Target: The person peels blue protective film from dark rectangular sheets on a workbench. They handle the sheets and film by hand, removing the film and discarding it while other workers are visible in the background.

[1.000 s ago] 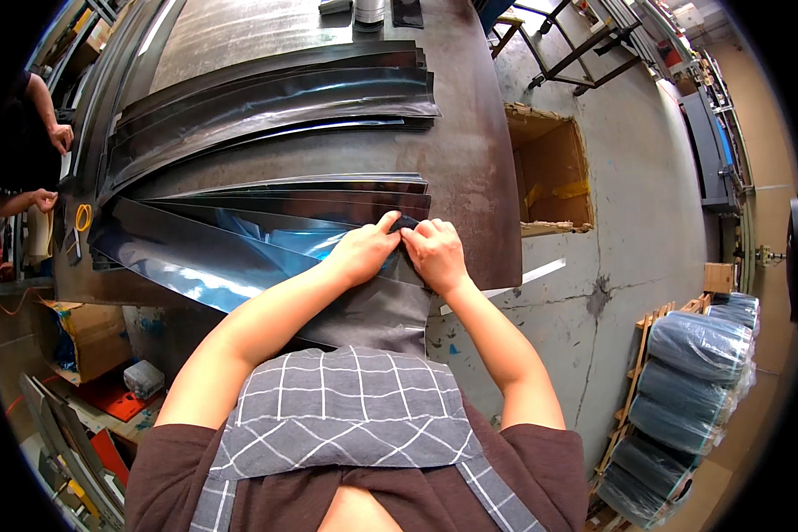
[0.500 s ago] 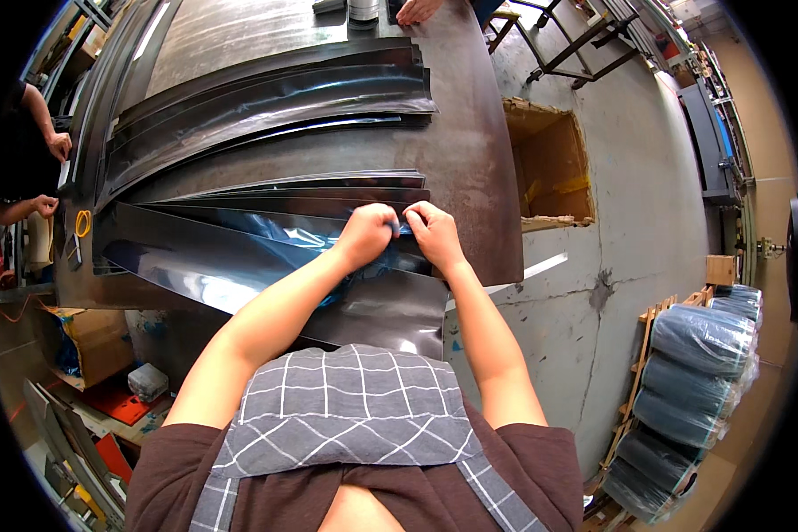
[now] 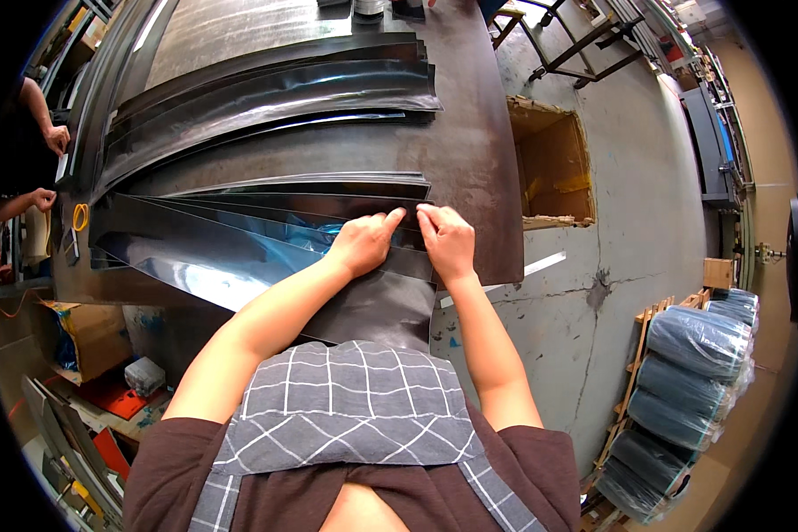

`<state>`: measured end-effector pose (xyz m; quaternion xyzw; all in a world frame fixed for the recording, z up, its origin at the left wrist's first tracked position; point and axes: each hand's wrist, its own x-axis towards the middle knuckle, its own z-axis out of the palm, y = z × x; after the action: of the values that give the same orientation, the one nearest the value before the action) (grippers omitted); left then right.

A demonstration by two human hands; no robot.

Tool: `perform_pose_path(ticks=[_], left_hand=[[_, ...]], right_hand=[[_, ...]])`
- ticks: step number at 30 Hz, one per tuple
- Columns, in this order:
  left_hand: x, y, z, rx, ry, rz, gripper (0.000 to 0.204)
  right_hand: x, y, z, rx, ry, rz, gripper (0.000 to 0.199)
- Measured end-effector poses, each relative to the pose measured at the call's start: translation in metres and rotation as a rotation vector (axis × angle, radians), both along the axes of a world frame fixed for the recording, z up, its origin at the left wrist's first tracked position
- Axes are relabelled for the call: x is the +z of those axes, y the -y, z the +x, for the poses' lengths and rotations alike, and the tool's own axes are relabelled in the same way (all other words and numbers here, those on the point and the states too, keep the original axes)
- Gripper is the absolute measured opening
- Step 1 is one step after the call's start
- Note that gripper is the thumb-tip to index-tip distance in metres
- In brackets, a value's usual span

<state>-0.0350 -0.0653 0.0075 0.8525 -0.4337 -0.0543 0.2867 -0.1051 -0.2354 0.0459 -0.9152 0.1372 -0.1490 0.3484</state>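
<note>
One grey floor [image 3: 638,222], cracked and paint-flecked, spreads out to the right of a broad, worn surface [image 3: 474,160]. Several dark rolls [image 3: 683,390] in clear plastic wrap are lined up by a wooden pallet at the lower right. Across the far half of the surface lies a stack of long, dark, glossy sheets [image 3: 275,93], their ends slightly uneven at the right. Nearer the person, a fan of similar sheets [image 3: 173,257] narrows toward the left and spreads to the right; its front sheet [image 3: 377,310] reaches close to the person's apron [image 3: 346,399]. An open cardboard box [image 3: 536,146] stands on the floor just beyond the surface's right edge.

Both of the person's hands meet over the right end of the fan. The left hand [image 3: 362,244] is mostly curled, its thumb and forefinger drawn together; the right hand [image 3: 450,241] is curled too, thumb and fingertips bunched, facing the left across a narrow gap. Whether either pinches a sheet or film is too small to tell.

Crumpled blue film [image 3: 310,235] lies among the fanned sheets, just left of the left hand. A yellow loop [image 3: 81,217] rests near the surface's left edge.
</note>
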Motion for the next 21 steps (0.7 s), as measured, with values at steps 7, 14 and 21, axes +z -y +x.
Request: perform_pose_path(ticks=[7, 14, 21], left_hand=[[0.003, 0.002, 0.001, 0.003, -0.088, 0.079, 0.059], [0.001, 0.001, 0.003, 0.002, -0.105, 0.088, 0.059], [-0.003, 0.001, 0.004, -0.041, -0.005, 0.002, 0.044]], right_hand=[[-0.012, -0.008, -0.019, 0.339, 0.109, -0.406, 0.009], [-0.011, -0.004, -0.017, 0.409, 0.118, -0.504, 0.005], [-0.003, 0.0, -0.012, 0.42, 0.112, -0.466, 0.008]])
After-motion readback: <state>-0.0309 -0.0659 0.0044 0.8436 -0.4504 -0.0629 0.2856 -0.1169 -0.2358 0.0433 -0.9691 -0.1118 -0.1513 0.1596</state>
